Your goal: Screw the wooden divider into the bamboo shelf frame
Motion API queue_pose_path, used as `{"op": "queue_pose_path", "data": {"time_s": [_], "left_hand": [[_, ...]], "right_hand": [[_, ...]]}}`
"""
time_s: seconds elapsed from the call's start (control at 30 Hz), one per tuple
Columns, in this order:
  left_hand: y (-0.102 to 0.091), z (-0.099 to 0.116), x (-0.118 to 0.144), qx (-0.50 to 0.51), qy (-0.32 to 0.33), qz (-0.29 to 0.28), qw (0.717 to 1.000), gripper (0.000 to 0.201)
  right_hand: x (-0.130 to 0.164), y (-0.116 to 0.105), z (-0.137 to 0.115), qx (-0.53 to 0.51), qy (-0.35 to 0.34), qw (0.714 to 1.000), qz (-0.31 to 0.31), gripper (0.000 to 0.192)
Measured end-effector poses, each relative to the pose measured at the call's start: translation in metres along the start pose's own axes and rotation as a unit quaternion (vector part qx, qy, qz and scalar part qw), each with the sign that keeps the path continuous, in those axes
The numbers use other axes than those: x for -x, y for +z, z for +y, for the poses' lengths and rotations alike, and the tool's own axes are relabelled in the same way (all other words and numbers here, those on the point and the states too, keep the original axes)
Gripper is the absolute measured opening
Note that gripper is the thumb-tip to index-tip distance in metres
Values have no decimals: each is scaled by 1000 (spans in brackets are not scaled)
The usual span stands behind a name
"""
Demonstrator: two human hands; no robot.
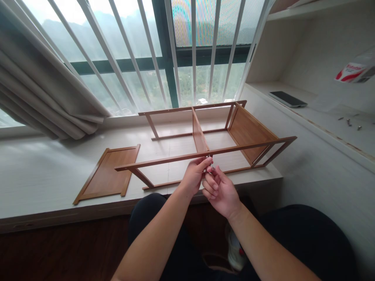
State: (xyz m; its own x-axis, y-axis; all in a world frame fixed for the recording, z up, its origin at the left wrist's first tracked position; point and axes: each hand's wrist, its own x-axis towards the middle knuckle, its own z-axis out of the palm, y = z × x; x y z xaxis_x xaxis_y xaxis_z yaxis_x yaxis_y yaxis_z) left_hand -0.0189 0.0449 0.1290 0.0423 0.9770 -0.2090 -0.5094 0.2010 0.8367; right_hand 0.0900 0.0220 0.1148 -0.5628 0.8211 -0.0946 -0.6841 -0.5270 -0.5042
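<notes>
Pinching at the front rail (205,153) of a wooden shelf frame (216,136), both hands meet right where the middle divider (199,134) joins it. Left hand (195,173) has fingers curled onto the rail from below; right hand (221,191) is narrowed around a small metal bit, likely a screw or key, too small to tell. Dark-clothed lap sits below the hands, wood floor under that.

Frame lies on its side on the pale window-ledge desk (43,171), front rail raised toward the person. It looks light, stiff, thin-slatted; joints probably wobble until tightened, so hold near the divider joint or at the corner legs, not mid-span. A loose side panel (109,173) lies flat on the desk, left of the frame, apart from it.

Farther right, a shelf nook holds a phone (287,99), a red-white plastic bag (351,72) and a few loose screws (349,122). Curtain (43,82) hangs left; barred window (164,54) behind.
</notes>
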Motion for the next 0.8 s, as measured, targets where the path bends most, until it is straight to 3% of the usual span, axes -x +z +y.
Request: {"op": "queue_pose_path", "data": {"time_s": [0.2, 0.37, 0.6, 0.8], "left_hand": [[-3, -1, -1, 5, -2, -21, 1000, 34], [-4, -3, -2, 0, 1, -16, 1000, 35], [-6, -5, -4, 1, 11, -36, 999, 36], [-10, -8, -7, 17, 5, -54, 998, 33]], "right_hand": [[3, -1, 4, 122, -68, 989, 46, 35], [4, -3, 6, 297, -173, 932, 112, 38], [5, -2, 2, 406, -217, 878, 128, 39], [6, -1, -4, 518, -247, 807, 142, 35]]}}
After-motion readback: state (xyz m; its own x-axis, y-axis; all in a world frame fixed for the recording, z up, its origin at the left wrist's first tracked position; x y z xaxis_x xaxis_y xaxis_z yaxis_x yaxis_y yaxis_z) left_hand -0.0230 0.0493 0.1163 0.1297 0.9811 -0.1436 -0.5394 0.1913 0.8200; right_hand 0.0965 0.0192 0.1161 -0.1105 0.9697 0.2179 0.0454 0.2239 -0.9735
